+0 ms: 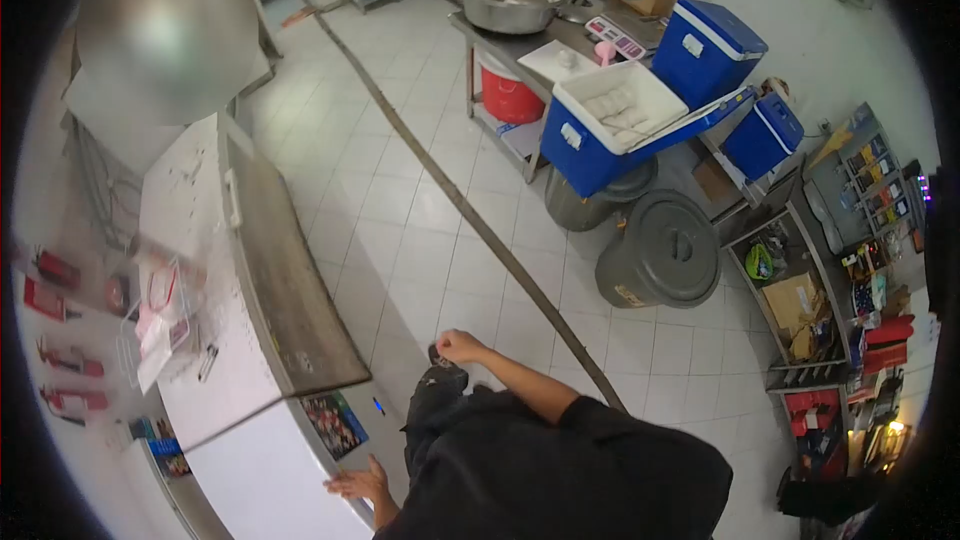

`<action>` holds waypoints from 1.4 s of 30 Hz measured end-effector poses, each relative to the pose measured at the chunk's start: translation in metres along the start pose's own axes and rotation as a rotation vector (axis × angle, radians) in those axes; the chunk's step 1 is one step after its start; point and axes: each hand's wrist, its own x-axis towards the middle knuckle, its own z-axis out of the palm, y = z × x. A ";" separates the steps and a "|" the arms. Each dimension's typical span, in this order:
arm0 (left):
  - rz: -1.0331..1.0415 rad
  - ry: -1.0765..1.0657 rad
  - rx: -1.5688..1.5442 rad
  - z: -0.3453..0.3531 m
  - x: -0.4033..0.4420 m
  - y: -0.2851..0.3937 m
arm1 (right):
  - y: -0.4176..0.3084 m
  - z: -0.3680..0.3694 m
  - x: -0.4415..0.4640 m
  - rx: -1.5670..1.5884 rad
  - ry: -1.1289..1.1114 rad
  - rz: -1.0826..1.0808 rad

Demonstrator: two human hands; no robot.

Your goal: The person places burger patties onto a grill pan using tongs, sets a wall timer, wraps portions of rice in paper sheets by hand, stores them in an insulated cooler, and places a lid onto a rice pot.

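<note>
My left hand (362, 483) is low in the view, its fingers spread at the edge of a white chest freezer (265, 465). Whether it touches the freezer or hovers just over it I cannot tell. My right hand (460, 347) is out in front of my body, above the tiled floor, with curled fingers and nothing visible in it. Just beyond that hand, part of my shoe (436, 356) shows. A picture sticker (335, 425) is on the freezer's side near my left hand.
Another long chest freezer (195, 240) runs along the left. Fire extinguishers (75, 400) line the wall. A floor channel (455, 195) crosses the tiles. To the right stand a lidded grey bin (665, 250), an open blue cooler (580, 145), a metal table with a large pot (510, 0), and shelves (795, 290).
</note>
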 end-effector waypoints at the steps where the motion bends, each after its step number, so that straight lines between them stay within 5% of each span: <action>1: 0.040 0.167 0.037 0.010 0.003 0.000 | 0.003 -0.017 0.000 0.063 -0.049 0.071; 8: 0.231 0.196 -0.180 -0.007 0.059 0.145 | 0.065 -0.140 0.056 0.195 0.081 0.347; 14: 0.374 -0.685 -0.215 -0.016 0.171 0.338 | 0.109 -0.249 0.155 0.244 0.174 0.509; 17: 0.423 -0.906 -0.421 -0.002 0.237 0.433 | 0.098 -0.337 0.222 0.097 0.167 0.384; 20: 0.577 -0.988 -0.774 0.010 0.315 0.584 | 0.027 -0.452 0.263 -0.019 0.411 0.216; 21: 0.662 -1.076 -0.782 -0.039 0.340 0.654 | 0.025 -0.488 0.287 -0.054 0.452 0.195; 22: 0.990 -0.760 -0.731 -0.057 0.354 0.714 | -0.005 -0.528 0.298 -0.026 0.533 0.180; 23: 0.857 -0.904 -0.829 -0.117 0.366 0.773 | -0.020 -0.564 0.311 -0.047 0.643 0.139; 28: 1.118 -0.988 -0.973 -0.263 0.399 0.961 | -0.010 -0.742 0.385 -0.308 0.941 0.177; 32: 1.234 -1.090 -0.930 -0.293 0.390 1.061 | 0.036 -0.858 0.438 -0.676 0.856 0.412; 38: 1.119 -1.389 -0.641 -0.294 0.382 1.176 | 0.077 -0.945 0.489 -0.743 0.507 0.461; 42: 1.259 -1.397 -0.508 -0.350 0.380 1.257 | 0.083 -0.970 0.486 -0.665 0.397 0.466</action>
